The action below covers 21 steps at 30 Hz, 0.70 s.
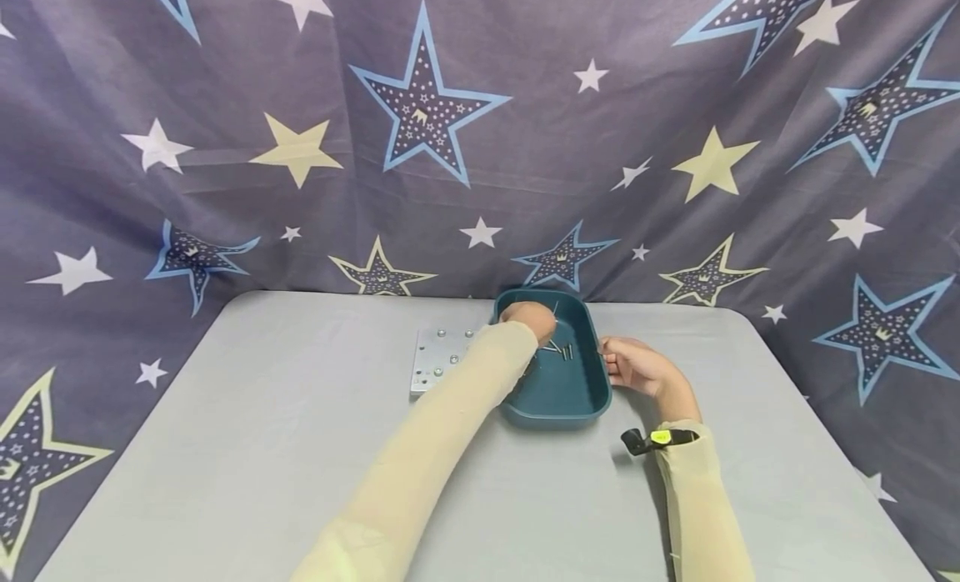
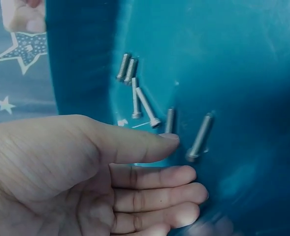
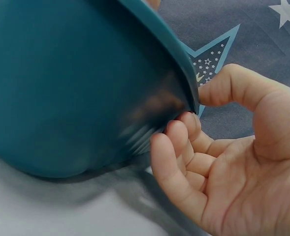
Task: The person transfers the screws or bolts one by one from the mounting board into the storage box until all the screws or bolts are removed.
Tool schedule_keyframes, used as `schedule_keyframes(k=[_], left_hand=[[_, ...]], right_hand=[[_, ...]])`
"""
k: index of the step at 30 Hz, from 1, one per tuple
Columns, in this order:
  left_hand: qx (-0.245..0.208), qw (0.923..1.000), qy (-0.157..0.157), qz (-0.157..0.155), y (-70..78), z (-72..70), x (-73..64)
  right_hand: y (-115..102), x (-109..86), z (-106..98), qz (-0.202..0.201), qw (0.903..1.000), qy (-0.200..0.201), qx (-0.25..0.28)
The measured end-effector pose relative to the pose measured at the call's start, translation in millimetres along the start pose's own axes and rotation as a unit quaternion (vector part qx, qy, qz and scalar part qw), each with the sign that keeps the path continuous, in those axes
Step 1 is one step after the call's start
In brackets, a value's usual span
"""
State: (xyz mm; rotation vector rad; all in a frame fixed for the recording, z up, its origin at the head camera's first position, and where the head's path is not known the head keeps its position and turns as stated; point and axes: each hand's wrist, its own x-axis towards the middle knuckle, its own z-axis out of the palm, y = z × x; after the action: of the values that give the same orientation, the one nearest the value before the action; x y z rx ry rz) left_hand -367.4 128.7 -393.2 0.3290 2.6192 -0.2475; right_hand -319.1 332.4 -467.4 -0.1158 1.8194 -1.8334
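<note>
A dark teal plastic tray (image 1: pixel 558 403) stands near the far edge of the table. My left hand (image 1: pixel 531 319) reaches down into it. In the left wrist view, that hand's fingers (image 2: pixel 154 196) are nearly straight, and the thumb's tip overlaps one small screw (image 2: pixel 170 118); whether they touch is unclear. Several metal socket-head screws lie on the tray floor, among them a longer screw (image 2: pixel 201 137) beyond the fingertips. At the tray's right side my right hand (image 1: pixel 637 367) pinches the rim, its thumb at the lip and its fingers curled against the outer wall (image 3: pixel 85 123).
Left of the tray lies a silvery metal plate (image 1: pixel 429 357) with several screws and holes, partly covered by the left sleeve (image 1: pixel 442 449). A black strap device (image 1: pixel 660 438) sits on the right wrist. Behind the grey table (image 1: pixel 300 415) hangs a star-patterned cloth (image 1: pixel 480 190).
</note>
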Motion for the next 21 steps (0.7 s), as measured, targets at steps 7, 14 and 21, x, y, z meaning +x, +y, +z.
schedule_keyframes(k=[7, 14, 21], left_hand=[[0.075, 0.9955, 0.013, 0.056, -11.5, -11.2, -2.3], [0.044, 0.9918, 0.062, 0.103, -33.0, -18.1, -13.9], [0.016, 0.9829, 0.099, 0.154, -52.1, -19.0, -24.5]], right_hand=[[-1, -0.5, 1, 0.0, 1.0, 0.003, -0.006], [-3, -2.8, 1, -0.019, 0.9997, -0.015, -0.01], [-3, -2.1, -1, -0.023, 0.9994, -0.02, -0.014]])
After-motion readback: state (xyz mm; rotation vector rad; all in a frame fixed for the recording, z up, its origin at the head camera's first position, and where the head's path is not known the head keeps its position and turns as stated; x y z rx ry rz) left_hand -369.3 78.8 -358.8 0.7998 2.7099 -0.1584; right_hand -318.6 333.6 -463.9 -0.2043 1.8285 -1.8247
